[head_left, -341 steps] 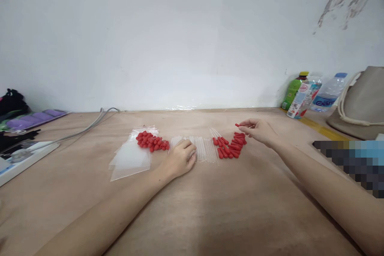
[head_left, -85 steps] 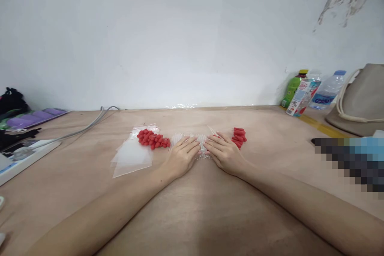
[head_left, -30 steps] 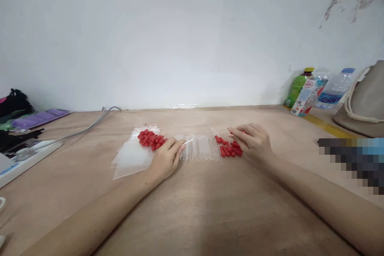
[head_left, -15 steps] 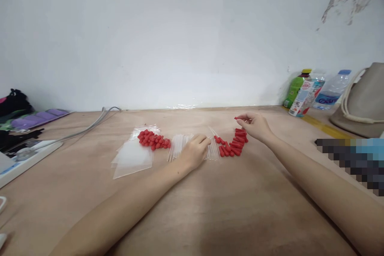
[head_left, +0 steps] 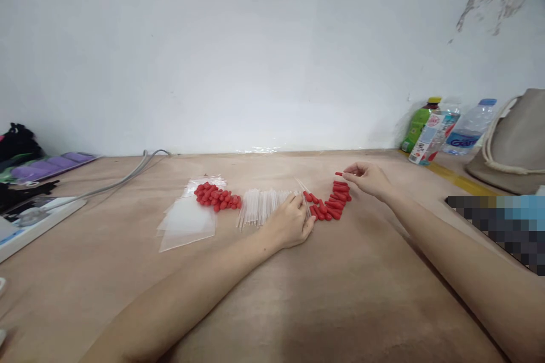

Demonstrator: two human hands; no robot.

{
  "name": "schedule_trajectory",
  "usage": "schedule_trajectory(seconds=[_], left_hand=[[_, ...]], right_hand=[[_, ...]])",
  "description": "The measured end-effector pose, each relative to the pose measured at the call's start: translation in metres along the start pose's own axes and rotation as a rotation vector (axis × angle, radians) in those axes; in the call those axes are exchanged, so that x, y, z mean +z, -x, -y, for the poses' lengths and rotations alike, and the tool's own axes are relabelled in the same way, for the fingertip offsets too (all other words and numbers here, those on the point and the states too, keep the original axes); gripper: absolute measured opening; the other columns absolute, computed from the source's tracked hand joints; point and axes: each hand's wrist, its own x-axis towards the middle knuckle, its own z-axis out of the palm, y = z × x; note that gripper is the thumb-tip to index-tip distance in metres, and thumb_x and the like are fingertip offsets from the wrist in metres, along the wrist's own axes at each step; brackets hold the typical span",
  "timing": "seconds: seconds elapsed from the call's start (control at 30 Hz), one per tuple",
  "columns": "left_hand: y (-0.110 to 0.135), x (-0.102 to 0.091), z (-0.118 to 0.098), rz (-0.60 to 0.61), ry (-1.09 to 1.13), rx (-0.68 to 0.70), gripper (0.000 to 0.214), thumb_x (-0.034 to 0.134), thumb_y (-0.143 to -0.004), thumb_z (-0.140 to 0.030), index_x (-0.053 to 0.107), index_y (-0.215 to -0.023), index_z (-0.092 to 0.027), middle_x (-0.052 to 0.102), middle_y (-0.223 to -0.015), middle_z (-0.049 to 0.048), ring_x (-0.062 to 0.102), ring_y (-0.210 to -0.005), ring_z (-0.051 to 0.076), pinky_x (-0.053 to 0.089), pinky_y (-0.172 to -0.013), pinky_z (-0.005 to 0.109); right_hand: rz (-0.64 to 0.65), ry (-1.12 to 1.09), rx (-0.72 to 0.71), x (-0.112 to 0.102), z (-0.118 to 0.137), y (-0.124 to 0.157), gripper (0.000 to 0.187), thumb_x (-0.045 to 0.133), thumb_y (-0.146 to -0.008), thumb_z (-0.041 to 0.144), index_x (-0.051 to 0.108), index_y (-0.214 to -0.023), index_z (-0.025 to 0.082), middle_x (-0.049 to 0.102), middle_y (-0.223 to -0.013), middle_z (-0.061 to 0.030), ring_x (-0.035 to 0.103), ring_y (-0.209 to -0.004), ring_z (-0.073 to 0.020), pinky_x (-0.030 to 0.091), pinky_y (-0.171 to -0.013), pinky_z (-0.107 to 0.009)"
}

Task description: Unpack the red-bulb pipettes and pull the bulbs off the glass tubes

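Observation:
My right hand [head_left: 366, 178] pinches a small red rubber bulb [head_left: 339, 173] between thumb and fingertips, at the top of a curved row of similar red bulbs [head_left: 338, 197]. My left hand [head_left: 292, 221] rests over the right end of a row of thin clear tubes [head_left: 259, 207], its thumb spread away from its fingers. Those fingers partly hide the tubes beneath them. A couple of thin tubes [head_left: 302, 185] stick out above the fingertips. Left of the row, a heap of red bulbs [head_left: 216, 197] lies partly on clear plastic bags [head_left: 187, 224].
Bottles [head_left: 419, 125] and a grey bag [head_left: 513, 142] stand at the back right. A dark, pixelated object [head_left: 489, 227] lies at the right edge. On the left are a grey cable [head_left: 123, 178], a white power strip [head_left: 42, 224] and a purple tray [head_left: 53, 165].
My left hand has slid right along the tubes, and its thumb now shows apart from the fingers. My right hand has moved slightly right and down with the red rubber bulb.

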Motion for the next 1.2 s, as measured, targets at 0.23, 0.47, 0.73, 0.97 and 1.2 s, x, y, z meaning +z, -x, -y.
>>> schedule_trajectory(seconds=[0.23, 0.47, 0.73, 0.97, 1.2], left_hand=[[0.016, -0.007, 0.011, -0.126, 0.000, -0.009, 0.026, 0.044, -0.084, -0.032, 0.060, -0.095, -0.014, 0.058, -0.097, 0.0103, 0.049, -0.087, 0.023, 0.041, -0.075, 0.036], [0.060, -0.033, 0.037, -0.168, -0.073, -0.073, 0.019, 0.048, -0.082, -0.024, 0.061, -0.095, -0.019, 0.060, -0.098, 0.0070, 0.050, -0.092, 0.022, 0.037, -0.077, 0.037], [0.072, -0.035, 0.044, -0.180, -0.077, -0.182, 0.021, 0.050, -0.081, -0.026, 0.062, -0.098, -0.022, 0.059, -0.103, 0.0061, 0.049, -0.097, 0.023, 0.036, -0.083, 0.039], [0.071, -0.037, 0.043, -0.164, -0.046, -0.179, 0.023, 0.050, -0.081, -0.033, 0.061, -0.099, -0.022, 0.059, -0.102, 0.0065, 0.049, -0.097, 0.023, 0.035, -0.084, 0.039], [0.071, -0.038, 0.042, -0.166, -0.028, -0.173, 0.026, 0.053, -0.080, -0.036, 0.060, -0.100, -0.021, 0.058, -0.102, 0.0070, 0.050, -0.097, 0.023, 0.034, -0.086, 0.040]], right_hand=[[0.083, 0.106, -0.038, 0.000, -0.007, 0.001, 0.026, 0.060, -0.064, 0.041, 0.065, -0.075, 0.018, 0.065, -0.070, -0.0021, 0.055, -0.063, -0.0140, 0.041, -0.057, -0.024], [0.100, 0.165, -0.024, 0.005, -0.010, 0.000, 0.025, 0.059, -0.066, 0.042, 0.067, -0.073, 0.019, 0.066, -0.068, -0.0023, 0.057, -0.064, -0.0157, 0.042, -0.058, -0.025], [0.047, 0.241, -0.056, 0.005, 0.020, 0.008, 0.024, 0.052, -0.072, 0.039, 0.066, -0.075, 0.020, 0.068, -0.076, -0.0020, 0.058, -0.070, -0.0162, 0.041, -0.065, -0.027], [0.231, 0.392, -0.043, 0.031, 0.080, 0.020, 0.016, 0.055, -0.069, 0.035, 0.065, -0.064, 0.023, 0.067, -0.070, -0.0005, 0.059, -0.075, -0.0193, 0.039, -0.070, -0.031], [0.510, 0.484, 0.148, 0.050, 0.103, 0.015, 0.014, 0.061, -0.062, 0.025, 0.063, -0.049, 0.021, 0.057, -0.044, -0.0022, 0.058, -0.054, -0.0194, 0.042, -0.060, -0.035]])
